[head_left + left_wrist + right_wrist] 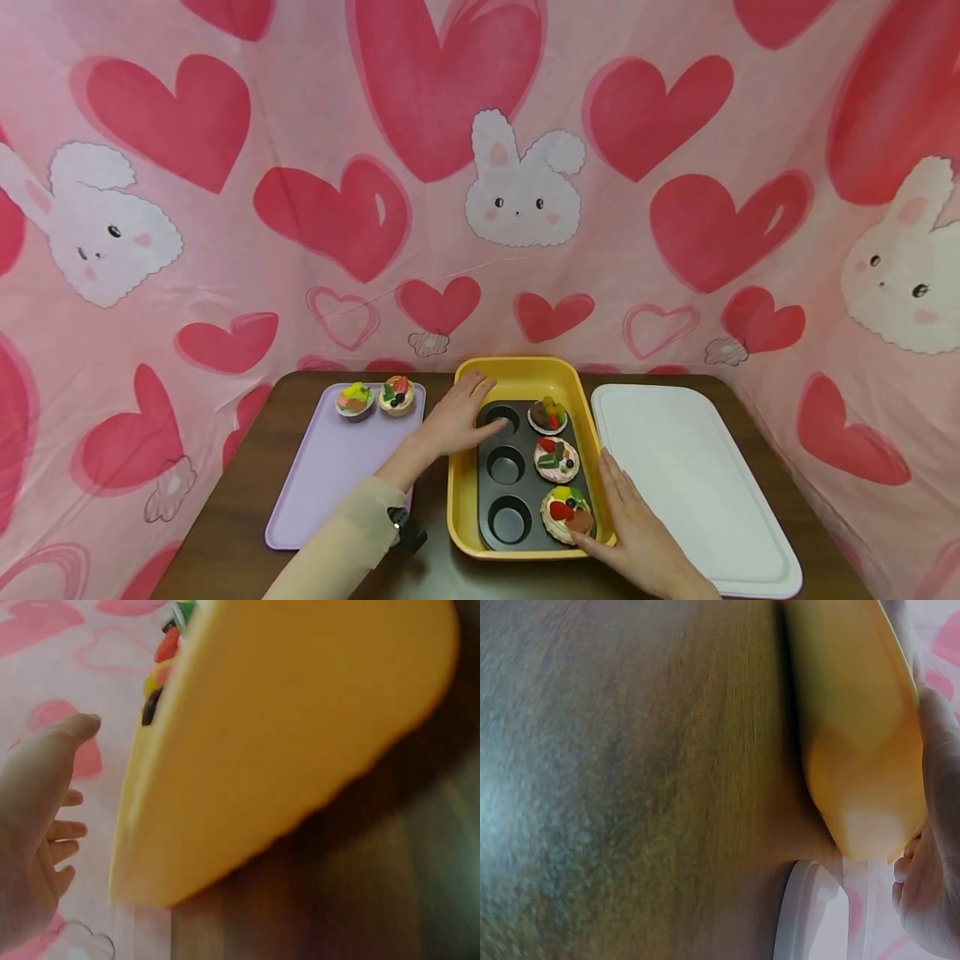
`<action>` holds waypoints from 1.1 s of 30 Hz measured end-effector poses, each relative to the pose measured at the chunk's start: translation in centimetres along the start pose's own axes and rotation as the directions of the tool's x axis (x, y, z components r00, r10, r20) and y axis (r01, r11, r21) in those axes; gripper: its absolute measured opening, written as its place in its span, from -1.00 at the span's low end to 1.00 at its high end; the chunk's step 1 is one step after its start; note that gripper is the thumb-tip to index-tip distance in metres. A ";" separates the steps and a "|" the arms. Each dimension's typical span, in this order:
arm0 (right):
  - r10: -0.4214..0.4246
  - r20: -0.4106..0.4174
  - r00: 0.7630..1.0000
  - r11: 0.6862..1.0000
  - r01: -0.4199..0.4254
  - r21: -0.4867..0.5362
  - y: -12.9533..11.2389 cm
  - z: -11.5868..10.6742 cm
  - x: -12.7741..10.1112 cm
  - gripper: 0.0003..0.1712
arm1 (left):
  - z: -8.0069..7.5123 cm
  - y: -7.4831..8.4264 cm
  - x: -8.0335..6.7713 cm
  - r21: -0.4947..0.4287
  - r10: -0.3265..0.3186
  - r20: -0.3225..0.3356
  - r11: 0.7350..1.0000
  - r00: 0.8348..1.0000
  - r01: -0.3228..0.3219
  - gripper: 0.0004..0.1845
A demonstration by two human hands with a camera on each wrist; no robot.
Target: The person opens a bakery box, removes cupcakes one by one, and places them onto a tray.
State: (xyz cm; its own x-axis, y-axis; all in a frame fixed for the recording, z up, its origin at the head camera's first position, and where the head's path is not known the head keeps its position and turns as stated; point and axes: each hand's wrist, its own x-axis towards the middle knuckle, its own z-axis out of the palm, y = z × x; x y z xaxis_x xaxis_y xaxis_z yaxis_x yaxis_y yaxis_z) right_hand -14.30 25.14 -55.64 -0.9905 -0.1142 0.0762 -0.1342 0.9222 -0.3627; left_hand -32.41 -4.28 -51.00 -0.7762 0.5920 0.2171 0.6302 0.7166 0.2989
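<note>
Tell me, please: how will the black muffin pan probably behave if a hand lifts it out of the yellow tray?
The muffin pan looks like stiff metal, so it should not bend. Three cupcakes sit only in its right column, near the right hand, so that side may dip. It fits closely inside the yellow tray, so it may catch on the walls.

Left column of the muffin pan (504, 467) is lying open; three tarts (557, 459) are crowding its right column. The yellow tray (517, 375) rim is walling the pan in. At right, the white tray (697, 483) is sitting bare; two tarts (375, 397) are occupying the purple tray (330, 475) far edge.
</note>
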 end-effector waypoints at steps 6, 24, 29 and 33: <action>-0.007 -0.012 1.000 1.000 0.006 -0.013 0.0 0.0 0.1 0.36 | 0.1 1.4 1.8 -0.036 -0.025 0.096 0.999 0.995 0.029 -0.09; -0.015 -0.034 0.999 1.000 0.014 -0.020 -0.3 0.6 -0.3 0.35 | 1.9 4.0 3.8 -0.037 0.054 0.212 0.998 0.976 -0.047 -0.12; 0.000 -0.023 1.000 1.000 -0.001 -0.028 -0.3 0.4 -0.2 0.36 | 1.7 4.8 4.7 0.040 0.086 0.225 0.994 0.970 -0.098 -0.15; 0.011 -0.017 1.000 1.000 -0.012 -0.029 -0.2 0.4 -0.2 0.36 | 2.0 5.3 5.4 0.090 0.098 0.243 0.988 0.965 -0.123 -0.14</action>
State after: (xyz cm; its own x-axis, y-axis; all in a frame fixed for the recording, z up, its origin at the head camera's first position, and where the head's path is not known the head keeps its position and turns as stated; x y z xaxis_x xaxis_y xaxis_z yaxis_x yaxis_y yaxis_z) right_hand -14.08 24.82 -55.96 -0.9914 -0.0976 0.0875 -0.1216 0.9337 -0.3368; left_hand -33.25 3.44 -50.14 -0.6820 0.7312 0.0126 0.7202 0.6686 0.1851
